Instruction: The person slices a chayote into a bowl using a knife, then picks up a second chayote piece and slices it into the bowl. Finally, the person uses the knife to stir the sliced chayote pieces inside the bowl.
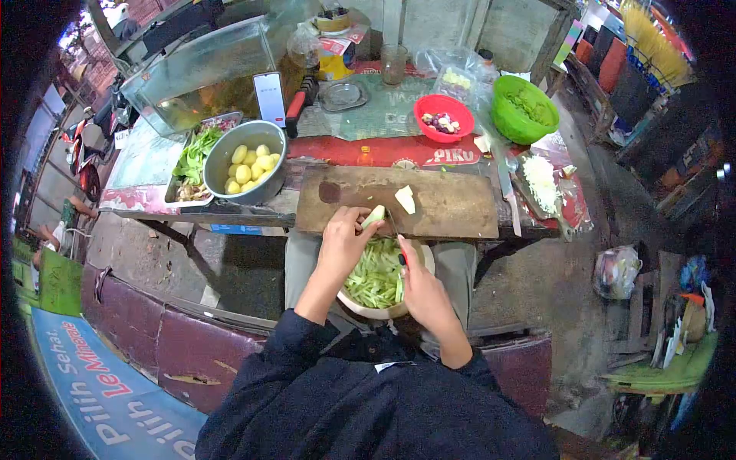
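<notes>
My left hand (342, 244) is closed around a pale green piece of vegetable (373, 217), perhaps chayote, at the near edge of the wooden cutting board (460, 211). My right hand (427, 297) grips a knife (405, 257) by its red and black handle. Its blade points up beside the held piece; whether it touches cannot be made out. Below both hands, a bowl (381, 313) rests between my legs, filled with thin green vegetable strips (374, 282). Pale cut pieces (405, 201) lie on the board to the right of the blade.
Left of the board stands a pot (274, 181) of peeled potatoes beside a tray of greens (201, 153). Behind are a phone (269, 100) and a red bowl (452, 103) of shallots. Rightward are a green basket (521, 136), another knife (506, 184) and white shreds (541, 184).
</notes>
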